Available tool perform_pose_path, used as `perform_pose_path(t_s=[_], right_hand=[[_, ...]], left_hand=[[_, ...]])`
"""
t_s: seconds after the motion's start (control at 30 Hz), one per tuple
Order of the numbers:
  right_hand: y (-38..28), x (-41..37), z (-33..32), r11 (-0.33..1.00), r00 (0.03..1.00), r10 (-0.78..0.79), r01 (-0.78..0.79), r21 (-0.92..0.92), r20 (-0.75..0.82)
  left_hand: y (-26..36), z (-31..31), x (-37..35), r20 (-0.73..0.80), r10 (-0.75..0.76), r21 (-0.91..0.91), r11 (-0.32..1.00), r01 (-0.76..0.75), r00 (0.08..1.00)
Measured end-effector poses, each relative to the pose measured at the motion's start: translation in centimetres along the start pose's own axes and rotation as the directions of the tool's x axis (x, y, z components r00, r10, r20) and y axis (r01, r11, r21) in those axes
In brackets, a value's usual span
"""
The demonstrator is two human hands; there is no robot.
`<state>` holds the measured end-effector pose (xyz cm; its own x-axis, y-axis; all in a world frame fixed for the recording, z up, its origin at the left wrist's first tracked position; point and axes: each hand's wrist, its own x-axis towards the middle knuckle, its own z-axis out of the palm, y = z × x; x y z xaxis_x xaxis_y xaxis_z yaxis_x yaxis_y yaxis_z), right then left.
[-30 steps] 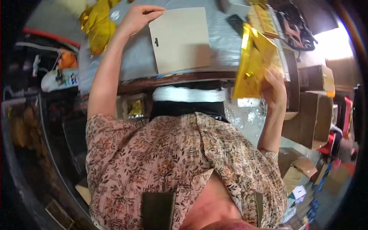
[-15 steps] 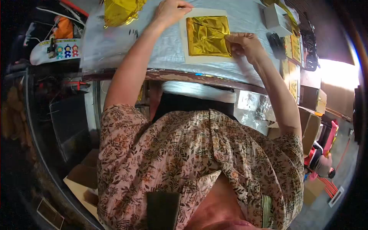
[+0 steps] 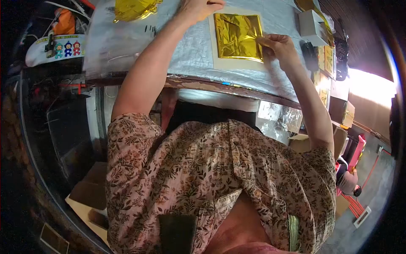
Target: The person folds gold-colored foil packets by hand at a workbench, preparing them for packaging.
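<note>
A square of folded gold foil (image 3: 239,38) lies on a pale flat sheet (image 3: 228,64) on the covered table. At the foil's right edge, my right hand (image 3: 280,47) pinches it with thumb and fingers together. My left hand (image 3: 201,9) is beyond the foil's upper left, near the sheet's top edge; its fingers are close together, and whether they hold anything is too small to tell. Another crumpled gold foil piece (image 3: 133,9) rests at the table's upper left. Several small black strips (image 3: 150,28) lie below it.
A white box (image 3: 312,26) and a dark round object (image 3: 309,51) stand on the table's right side. Yellow boxes (image 3: 327,61) are beyond them. Another person (image 3: 348,180) is at the far right. The table's front edge (image 3: 203,86) crosses before me.
The view has shifted, so table items appear slightly right and higher. My right hand stays at the foil's right edge, and my left hand remains near the sheet's top.
</note>
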<state>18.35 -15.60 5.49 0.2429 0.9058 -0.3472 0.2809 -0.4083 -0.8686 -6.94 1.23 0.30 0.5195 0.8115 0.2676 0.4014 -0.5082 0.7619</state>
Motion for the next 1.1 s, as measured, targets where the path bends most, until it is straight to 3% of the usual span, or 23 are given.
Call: perform_pose_path(t_s=[0.03,0.1,0.13,0.2,0.3,0.33,0.5,0.57,0.6,0.63,0.67,0.7,0.73,0.77,0.83,1.1], right_hand=[[0.0,-0.1,0.1,1.0,1.0,-0.004,0.004,0.002,0.0],[0.1,0.0,0.1,1.0,1.0,0.01,-0.011,-0.022,-0.02],[0.1,0.1,0.2,1.0,0.999,-0.023,0.022,-0.017,-0.033],[-0.3,0.1,0.2,1.0,1.0,-0.011,0.011,-0.001,-0.025],[-0.1,0.2,-0.2,1.0,1.0,-0.004,0.004,-0.008,-0.004],[-0.2,0.1,-0.1,1.0,1.0,-0.001,0.001,-0.023,0.0],[-1.0,-0.6,-0.5,0.999,1.0,0.011,-0.01,-0.043,0.027],[-0.1,-0.9,-0.2,0.994,0.994,-0.106,0.106,0.018,0.001],[1.6,-0.4,-0.3,0.969,0.969,-0.236,0.23,-0.095,-0.066],[0.8,-1.2,-0.3,0.969,0.97,-0.236,0.23,-0.093,-0.065],[-0.2,-2.7,-0.4,0.863,0.931,-0.355,0.292,-0.413,-0.085],[-0.9,-3.4,-0.4,0.659,0.88,-0.47,0.303,-0.689,-0.063],[0.3,-2.8,-0.7,0.566,0.792,-0.607,0.49,-0.663,0.068],[0.8,-2.4,-0.6,0.569,0.794,-0.604,0.49,-0.66,0.068],[1.6,-1.8,-0.6,0.181,0.638,-0.699,0.594,-0.784,0.323],[3.8,-0.4,-1.8,0.238,0.675,-0.613,0.653,-0.719,0.41]], left_hand=[[-0.3,0.2,-0.4,-0.002,0.002,0.003,1.0,-0.002,1.0],[-0.4,0.6,-1.5,-0.141,0.276,0.122,0.958,-0.26,0.951],[1.2,0.5,-2.2,-0.139,0.287,0.125,0.955,-0.271,0.948],[5.5,0.6,-5.0,0.08,0.46,0.322,0.827,-0.46,0.884],[6.7,3.2,-6.6,0.132,0.466,0.311,0.819,-0.483,0.875],[6.7,3.2,-6.7,0.237,0.432,0.365,0.79,-0.492,0.87],[6.6,3.9,-6.9,0.21,0.44,0.371,0.791,-0.487,0.873],[6.7,3.9,-6.9,0.199,0.452,0.363,0.79,-0.494,0.869],[6.7,3.8,-6.9,0.206,0.44,0.36,0.797,-0.486,0.874],[6.7,3.8,-6.9,0.212,0.427,0.356,0.804,-0.476,0.879],[6.7,3.9,-6.9,0.214,0.425,0.356,0.804,-0.476,0.879],[6.8,3.8,-6.9,0.226,0.414,0.359,0.806,-0.471,0.882],[6.8,3.8,-6.9,0.24,0.403,0.362,0.807,-0.466,0.883],[6.8,3.9,-6.9,0.243,0.4,0.362,0.808,-0.465,0.884],[7.1,3.8,-6.8,0.254,0.372,0.367,0.817,-0.444,0.893],[7.3,3.8,-7.0,0.289,0.333,0.409,0.805,-0.43,0.898]])
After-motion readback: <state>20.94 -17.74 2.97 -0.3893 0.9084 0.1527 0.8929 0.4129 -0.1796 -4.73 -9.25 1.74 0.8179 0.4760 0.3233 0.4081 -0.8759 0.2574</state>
